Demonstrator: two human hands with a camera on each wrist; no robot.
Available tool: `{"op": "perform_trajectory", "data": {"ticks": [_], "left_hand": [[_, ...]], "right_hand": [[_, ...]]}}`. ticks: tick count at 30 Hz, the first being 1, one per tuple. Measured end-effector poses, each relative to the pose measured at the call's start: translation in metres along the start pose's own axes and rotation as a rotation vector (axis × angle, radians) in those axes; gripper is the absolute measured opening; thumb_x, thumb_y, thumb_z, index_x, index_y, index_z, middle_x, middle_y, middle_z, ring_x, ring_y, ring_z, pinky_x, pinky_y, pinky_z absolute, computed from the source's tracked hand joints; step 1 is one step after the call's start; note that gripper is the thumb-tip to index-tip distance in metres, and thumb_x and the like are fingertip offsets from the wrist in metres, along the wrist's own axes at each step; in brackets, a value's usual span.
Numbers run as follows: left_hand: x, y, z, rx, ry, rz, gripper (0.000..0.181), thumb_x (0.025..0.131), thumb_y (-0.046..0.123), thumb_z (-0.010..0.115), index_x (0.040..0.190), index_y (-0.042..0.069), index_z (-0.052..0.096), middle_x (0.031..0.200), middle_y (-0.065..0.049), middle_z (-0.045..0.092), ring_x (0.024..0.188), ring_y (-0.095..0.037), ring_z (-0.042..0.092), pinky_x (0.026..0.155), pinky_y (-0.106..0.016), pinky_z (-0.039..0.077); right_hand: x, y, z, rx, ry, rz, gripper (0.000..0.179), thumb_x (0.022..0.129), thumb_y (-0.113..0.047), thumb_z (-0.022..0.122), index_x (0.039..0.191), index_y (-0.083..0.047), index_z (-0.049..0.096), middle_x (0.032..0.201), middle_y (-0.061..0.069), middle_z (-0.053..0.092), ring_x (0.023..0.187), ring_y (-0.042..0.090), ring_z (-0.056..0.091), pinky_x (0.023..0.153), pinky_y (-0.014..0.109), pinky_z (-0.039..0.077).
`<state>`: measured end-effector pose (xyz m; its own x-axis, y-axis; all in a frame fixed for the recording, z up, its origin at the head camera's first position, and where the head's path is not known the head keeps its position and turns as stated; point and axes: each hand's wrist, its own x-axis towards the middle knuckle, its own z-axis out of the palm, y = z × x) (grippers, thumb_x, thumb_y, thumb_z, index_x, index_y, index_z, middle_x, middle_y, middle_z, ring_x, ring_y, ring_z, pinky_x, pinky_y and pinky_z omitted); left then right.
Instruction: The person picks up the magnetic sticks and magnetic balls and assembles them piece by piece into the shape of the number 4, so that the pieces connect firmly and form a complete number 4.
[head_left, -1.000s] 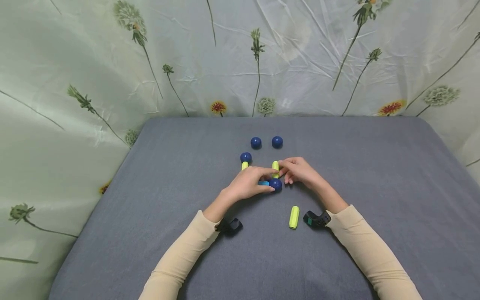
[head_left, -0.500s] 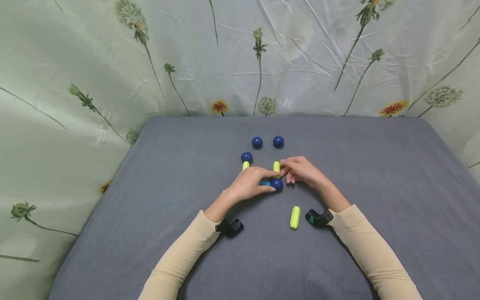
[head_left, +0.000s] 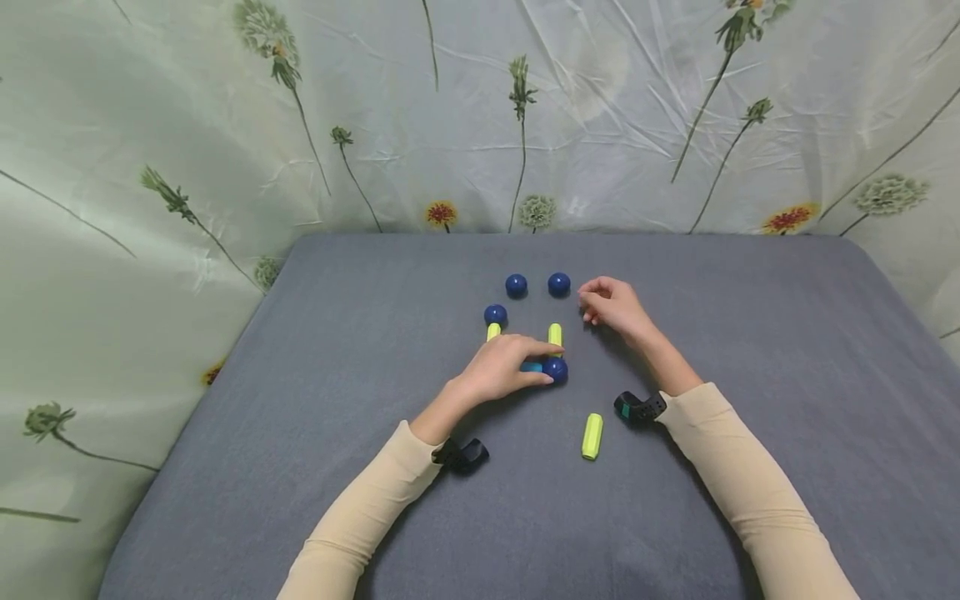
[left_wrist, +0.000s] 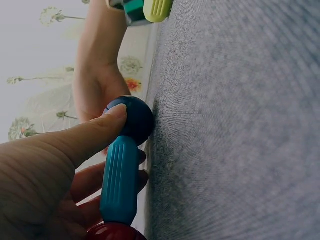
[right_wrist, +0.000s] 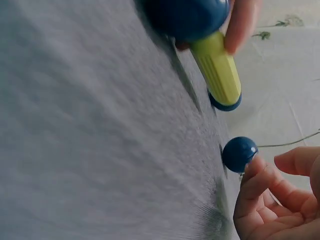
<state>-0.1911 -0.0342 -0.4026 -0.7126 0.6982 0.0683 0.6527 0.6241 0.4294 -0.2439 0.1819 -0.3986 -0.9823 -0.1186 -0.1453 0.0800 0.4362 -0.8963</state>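
While our left hand (head_left: 501,368) braces the joint: its thumb and finger pinch a glossy dark blue ball (head_left: 556,370), which meets a ridged light blue plastic-looking rod (left_wrist: 120,180); a glossy red ball (left_wrist: 114,232) sits at that rod's other end.
Right hand: with fingers bent and thumb and fingertip parted, our right hand (head_left: 611,307) is just beside a smooth dark blue sphere (head_left: 558,284) on the table; contact we cannot tell.
Yellow rod: a ridged lime-yellow bar (head_left: 555,334) runs away from us off the pinched ball, its far end uncapped in the head view.
Handling: we judge the step to be taking that sphere; since it could roll, we should close on both sides evenly, then push squarely along the bar while the left pinch resists.
Left flank: a second lime-yellow bar (head_left: 493,331) ends in a round blue ball (head_left: 496,315); our left hand hides its near end, so a knock there could skew the frame.
Near side: a loose lime-yellow stick (head_left: 592,437) lies by our right wrist's black band (head_left: 640,407); we should lift over it.
Edges: grey cloth-covered table (head_left: 765,350) leaves generous room rightward; another blue sphere (head_left: 516,286) limits leftward sweeps, and the far edge lies near.
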Motion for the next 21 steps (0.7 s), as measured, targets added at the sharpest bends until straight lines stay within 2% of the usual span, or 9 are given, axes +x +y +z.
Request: {"op": "perform_trajectory", "data": {"ticks": [4,8,13,18,21], "left_hand": [[0.000,-0.001,0.000,-0.011,0.000,-0.001,0.044,0.085,0.035,0.067,0.125,0.021,0.061,0.122,0.007,0.066,0.109,-0.011,0.063,0.090,-0.030,0.049],[0.001,-0.001,0.000,-0.020,-0.004,0.001,0.044,0.085,0.035,0.067,0.126,0.021,0.061,0.122,0.007,0.065,0.109,-0.011,0.063,0.090,-0.030,0.049],[0.001,-0.001,0.000,-0.017,-0.007,0.001,0.043,0.085,0.036,0.067,0.125,0.022,0.061,0.122,0.007,0.065,0.109,-0.010,0.062,0.090,-0.029,0.049],[0.001,-0.001,0.000,-0.012,-0.002,0.002,0.043,0.085,0.036,0.067,0.125,0.022,0.061,0.122,0.007,0.066,0.108,-0.010,0.063,0.089,-0.030,0.049],[0.001,-0.001,0.000,-0.009,0.000,0.001,0.043,0.085,0.036,0.067,0.125,0.022,0.061,0.122,0.007,0.065,0.108,-0.010,0.063,0.089,-0.029,0.049]], "right_hand": [[0.011,-0.004,0.000,-0.032,0.029,-0.011,0.032,0.096,-0.014,0.048,0.121,0.005,0.052,0.098,0.014,0.059,0.063,0.002,0.055,0.061,0.016,0.048],[0.021,-0.004,-0.001,-0.040,0.013,0.005,0.037,0.097,-0.016,0.047,0.129,0.002,0.048,0.115,0.022,0.056,0.066,0.001,0.055,0.063,0.016,0.048],[0.031,-0.004,-0.001,-0.071,-0.031,0.034,0.043,0.098,-0.023,0.047,0.137,-0.006,0.044,0.130,0.021,0.052,0.070,0.004,0.056,0.064,0.018,0.048],[0.037,-0.006,0.002,-0.168,-0.053,0.009,0.046,0.095,-0.027,0.053,0.138,-0.012,0.045,0.133,0.018,0.052,0.080,0.015,0.062,0.064,0.022,0.048],[0.040,-0.006,0.005,-0.218,-0.057,-0.016,0.044,0.094,-0.027,0.056,0.135,-0.012,0.050,0.132,0.017,0.053,0.081,0.018,0.064,0.064,0.023,0.048]]}}
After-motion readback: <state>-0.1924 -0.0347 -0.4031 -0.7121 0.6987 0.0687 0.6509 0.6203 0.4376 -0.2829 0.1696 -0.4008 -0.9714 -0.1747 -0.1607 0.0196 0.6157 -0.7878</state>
